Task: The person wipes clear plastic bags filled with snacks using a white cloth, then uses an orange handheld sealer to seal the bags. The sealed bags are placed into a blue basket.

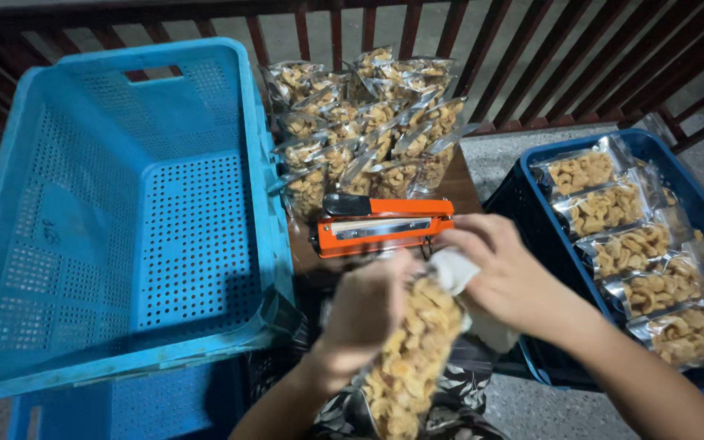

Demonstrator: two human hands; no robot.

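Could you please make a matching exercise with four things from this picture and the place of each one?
Things:
1. orange heat sealer
2. light blue crate
3. dark blue crate
4. snack bag

Places:
A. at the right, with a row of filled bags inside
B. in the grip of the left hand and the right hand
C. at the left, tilted, nothing inside
D. on the wooden table, in front of standing bags

Pairs: 1-D, 2-C, 3-A, 4-B
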